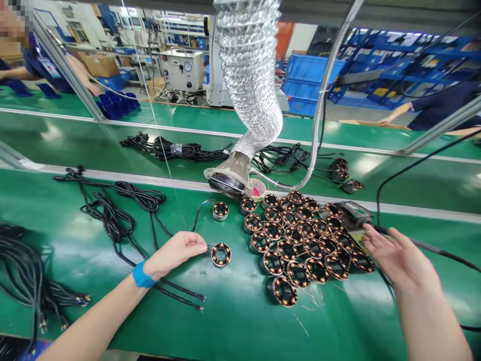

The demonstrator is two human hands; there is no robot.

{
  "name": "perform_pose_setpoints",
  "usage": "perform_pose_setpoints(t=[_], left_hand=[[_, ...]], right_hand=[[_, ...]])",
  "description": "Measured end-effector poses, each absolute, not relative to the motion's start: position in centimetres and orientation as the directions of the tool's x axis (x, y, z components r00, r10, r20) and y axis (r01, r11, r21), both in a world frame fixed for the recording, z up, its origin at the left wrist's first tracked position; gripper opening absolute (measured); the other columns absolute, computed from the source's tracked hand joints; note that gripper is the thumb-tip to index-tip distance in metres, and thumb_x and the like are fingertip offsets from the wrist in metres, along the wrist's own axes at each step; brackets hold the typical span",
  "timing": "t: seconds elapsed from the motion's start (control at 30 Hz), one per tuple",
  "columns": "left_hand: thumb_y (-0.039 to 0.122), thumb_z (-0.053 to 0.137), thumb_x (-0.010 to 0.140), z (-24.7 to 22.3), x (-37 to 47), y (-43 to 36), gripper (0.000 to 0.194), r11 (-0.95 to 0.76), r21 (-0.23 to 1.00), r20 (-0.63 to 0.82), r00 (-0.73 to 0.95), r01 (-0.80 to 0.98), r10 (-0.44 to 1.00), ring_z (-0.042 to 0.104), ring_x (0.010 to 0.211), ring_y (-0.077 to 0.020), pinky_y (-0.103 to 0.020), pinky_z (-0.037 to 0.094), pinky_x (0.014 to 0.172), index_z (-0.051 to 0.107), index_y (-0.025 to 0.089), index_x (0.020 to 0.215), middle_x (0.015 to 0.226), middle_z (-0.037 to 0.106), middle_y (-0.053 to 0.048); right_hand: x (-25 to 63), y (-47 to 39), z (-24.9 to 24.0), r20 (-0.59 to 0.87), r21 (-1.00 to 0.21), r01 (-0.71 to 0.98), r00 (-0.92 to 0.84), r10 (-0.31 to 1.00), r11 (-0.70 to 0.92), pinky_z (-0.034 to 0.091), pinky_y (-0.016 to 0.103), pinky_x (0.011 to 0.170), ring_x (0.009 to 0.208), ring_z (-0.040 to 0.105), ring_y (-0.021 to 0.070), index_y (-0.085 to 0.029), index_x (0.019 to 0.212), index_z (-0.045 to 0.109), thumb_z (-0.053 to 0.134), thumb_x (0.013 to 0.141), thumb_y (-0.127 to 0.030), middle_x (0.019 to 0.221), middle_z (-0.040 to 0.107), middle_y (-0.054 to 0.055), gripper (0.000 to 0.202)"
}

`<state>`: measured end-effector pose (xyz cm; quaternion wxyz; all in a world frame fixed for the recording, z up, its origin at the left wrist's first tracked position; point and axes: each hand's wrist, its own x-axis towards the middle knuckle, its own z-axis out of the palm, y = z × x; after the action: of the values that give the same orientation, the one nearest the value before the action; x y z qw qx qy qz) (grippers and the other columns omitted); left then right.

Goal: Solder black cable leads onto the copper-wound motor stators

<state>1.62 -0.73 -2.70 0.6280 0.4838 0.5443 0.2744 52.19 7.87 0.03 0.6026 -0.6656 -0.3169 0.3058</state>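
My left hand (180, 252), with a blue band (143, 275) at the wrist, pinches the thin lead wires at the left side of a round copper-wound motor stator (228, 256). That stator lies on the green bench. Just behind it stands another stator (221, 211) with a black cable leading off to the left. At the right, my right hand (404, 258) has its fingers apart beside a dark handle with a cord (408, 240), which runs to a dark holder (353, 213). Whether the fingers touch the handle cannot be made out.
Several stators (298, 235) stand packed together between my hands. Black cables (112, 220) lie at the left, with a thick bundle (26, 276) near the edge. A fume duct (250, 75) hangs over the middle, above a tape roll (256, 189). Other people work across the bench.
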Motion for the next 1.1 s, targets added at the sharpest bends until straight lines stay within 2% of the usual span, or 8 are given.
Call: perform_pose_setpoints(t=[0.1,0.2,0.43,0.57,0.7,0.87,0.97,1.1], left_hand=[[0.052,0.073,0.074,-2.3,2.5,-0.9,0.041,0.363,0.902,-0.405,0.167,0.235,0.899,0.031,0.05,-0.0064,-0.022,0.021,0.047,0.07,0.012,0.082,0.063,0.055,0.002],[0.053,0.072,0.073,-2.0,3.0,-0.9,0.043,0.352,0.897,-0.395,0.129,0.266,0.909,0.031,0.049,-0.0071,-0.022,0.023,0.048,0.071,0.011,0.081,0.06,0.055,0.002],[0.064,0.06,0.08,-1.6,2.7,-0.5,0.055,0.292,0.897,-0.361,0.169,0.332,0.917,0.031,0.046,-0.0076,-0.022,0.025,0.045,0.072,0.011,0.087,0.054,0.045,0.005],[0.061,0.038,0.094,-0.1,1.9,-0.1,0.059,0.026,0.912,-0.024,-0.009,0.41,1.0,0.053,0.059,-0.0136,-0.026,0.045,0.057,0.068,0.011,0.106,0.078,0.062,-0.006],[0.049,0.027,0.102,2.0,3.0,-0.7,0.051,-0.289,0.619,0.236,0.178,0.73,0.955,0.065,0.081,-0.0189,-0.03,0.05,0.077,0.067,0.02,0.114,0.106,0.067,-0.009],[0.062,0.07,0.077,2.8,6.8,-0.5,0.07,-0.674,0.02,-0.087,0.673,0.738,0.734,0.069,0.076,-0.0275,-0.036,0.052,0.067,0.058,0.021,0.131,0.117,0.065,-0.016],[0.052,0.078,0.073,2.7,7.8,0.7,0.053,-0.75,-0.097,-0.207,0.724,0.654,0.658,0.07,0.077,-0.029,-0.035,0.053,0.067,0.065,0.018,0.111,0.098,0.067,-0.012],[0.04,0.07,0.08,2.1,6.8,2.8,0.032,-0.721,-0.138,-0.122,0.711,0.679,0.693,0.07,0.075,-0.0242,-0.035,0.053,0.067,0.063,0.017,0.099,0.128,0.057,-0.016]], right_hand=[[50.6,6.4,1.4,-0.337,-0.921,-0.359,0.542,0.77,-0.151,0.053,0.031,0.063,0.075,0.066,0.0141,-0.011,0.078,0.07,0.047,0.091,-0.013,0.111,0.067,0.022,0.026],[48.4,4.7,2.5,-0.31,-0.9,-0.434,0.578,0.755,-0.038,0.053,0.031,0.067,0.08,0.067,0.016,-0.014,0.082,0.071,0.057,0.084,-0.014,0.102,0.069,0.015,0.014],[42.9,-0.2,3.8,0.137,-0.977,-0.067,0.532,0.836,0.204,0.05,0.027,0.067,0.066,0.064,0.0142,-0.016,0.105,0.072,0.077,0.071,-0.031,0.078,0.069,0.004,0.037],[41.2,-3.2,3.4,0.292,-0.954,0.213,0.494,0.819,0.211,0.053,0.031,0.076,0.07,0.065,0.0156,-0.019,0.102,0.072,0.071,0.081,-0.043,0.081,0.07,0.003,0.032],[40.5,-5.9,1.6,0.333,-0.917,0.367,0.488,0.807,0.156,0.055,0.028,0.068,0.067,0.066,0.0159,-0.019,0.105,0.07,0.065,0.086,-0.047,0.076,0.071,0.003,0.034],[38.5,-8.4,-1.6,0.39,-0.884,0.424,0.432,0.814,0.198,0.057,0.025,0.064,0.063,0.067,0.0153,-0.018,0.103,0.07,0.061,0.09,-0.04,0.071,0.069,0.002,0.027],[36.8,-10.0,-3.1,0.432,-0.847,0.48,0.371,0.822,0.228,0.056,0.023,0.063,0.061,0.067,0.0141,-0.021,0.101,0.071,0.059,0.092,-0.034,0.068,0.069,0.0,0.02],[34.4,-11.8,-4.7,0.545,-0.761,0.556,0.267,0.795,0.335,0.056,0.021,0.061,0.059,0.067,0.0134,-0.023,0.1,0.072,0.059,0.091,-0.021,0.069,0.07,-0.001,0.016]])
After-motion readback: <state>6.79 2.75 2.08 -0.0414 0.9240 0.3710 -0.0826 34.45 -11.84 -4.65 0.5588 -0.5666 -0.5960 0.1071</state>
